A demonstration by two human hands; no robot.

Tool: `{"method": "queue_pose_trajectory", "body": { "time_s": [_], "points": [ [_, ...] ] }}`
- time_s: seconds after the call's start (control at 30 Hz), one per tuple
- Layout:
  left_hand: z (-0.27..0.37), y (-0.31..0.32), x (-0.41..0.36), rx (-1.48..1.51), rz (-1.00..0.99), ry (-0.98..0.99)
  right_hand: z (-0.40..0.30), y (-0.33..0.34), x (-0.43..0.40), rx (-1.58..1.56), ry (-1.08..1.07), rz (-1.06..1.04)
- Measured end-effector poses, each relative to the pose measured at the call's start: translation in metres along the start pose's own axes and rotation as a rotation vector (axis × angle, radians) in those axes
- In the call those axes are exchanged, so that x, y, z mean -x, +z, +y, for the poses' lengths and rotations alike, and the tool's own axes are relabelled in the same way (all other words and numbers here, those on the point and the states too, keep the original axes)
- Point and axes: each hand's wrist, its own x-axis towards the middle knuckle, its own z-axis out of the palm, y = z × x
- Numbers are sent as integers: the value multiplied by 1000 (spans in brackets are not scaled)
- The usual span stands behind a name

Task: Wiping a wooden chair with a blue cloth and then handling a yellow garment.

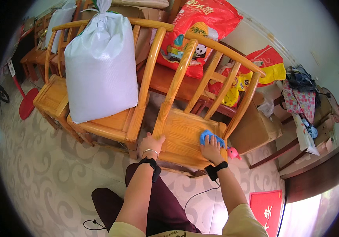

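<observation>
Before me stands a varnished wooden chair (181,130) with a curved, slatted back. At the left front corner of its seat, my left hand (151,145) grips the base of the wooden arm post. My right hand (211,149) lies palm down near the seat's right edge. Under its fingers is a crumpled blue cloth (206,137), pressed against the wood. Both wrists wear black bands, and a bracelet circles the left one.
To the left, a matching chair (110,127) holds a full white woven sack (101,68). Red printed bags (184,50) rest behind. A cardboard box (252,127) and a pink toy (233,153) are at right. A cable (191,195) hangs from my right wristband. A red mat (261,204) lies near the doorway.
</observation>
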Motion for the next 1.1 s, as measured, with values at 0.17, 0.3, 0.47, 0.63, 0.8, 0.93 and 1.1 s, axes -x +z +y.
{"method": "queue_pose_trajectory", "body": {
  "time_s": [0.17, 0.3, 0.47, 0.63, 0.8, 0.93, 1.1],
  "points": [
    [-1, -4, 2, -50, -25, 29, 0, 2, -38, -70, -8, 51],
    [4, 7, -3, -36, -18, 47, -6, 1, -73, -167, 48, 53],
    [6, 7, -4, -53, -3, 73, -64, 9, -87, -27, -130, 53],
    [2, 8, -1, -99, 46, 59, -131, 7, -84, -92, -226, 268],
    [5, 6, -6, -102, 30, 59, -115, -8, -58, -340, -380, 264],
    [-2, 8, -7, -128, 54, 46, -112, -14, -1, -480, -465, 243],
    [6, 7, -2, -127, 63, 57, -95, -16, -52, -705, -221, 2]
  ]
}}
